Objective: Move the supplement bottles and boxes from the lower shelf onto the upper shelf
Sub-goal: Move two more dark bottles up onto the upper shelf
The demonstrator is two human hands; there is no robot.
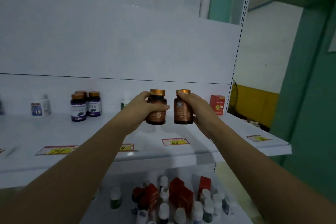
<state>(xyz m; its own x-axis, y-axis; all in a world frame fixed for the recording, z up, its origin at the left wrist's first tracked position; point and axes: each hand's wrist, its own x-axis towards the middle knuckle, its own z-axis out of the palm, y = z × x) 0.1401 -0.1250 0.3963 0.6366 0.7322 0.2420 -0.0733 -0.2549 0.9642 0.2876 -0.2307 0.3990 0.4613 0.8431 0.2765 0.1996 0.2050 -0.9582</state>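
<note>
Both my arms reach over the white upper shelf (54, 132). My left hand (143, 105) grips an amber bottle with a gold cap (157, 114), thumb across its front. My right hand (195, 103) holds a second amber gold-capped bottle (182, 112), a fingertip on its cap. Both bottles are upright at mid-shelf; I cannot tell if their bases touch the shelf. Below, the lower shelf (101, 212) holds several white-capped bottles (164, 209) and red boxes (177, 187), packed close together.
On the upper shelf stand three purple-labelled bottles (85, 105), a white bottle (40, 105) at left, a white bottle (125, 102) partly behind my left hand, and a red box (217, 104) at right. Price tags (174, 141) line the front edge. A perforated upright (236, 60) bounds the right.
</note>
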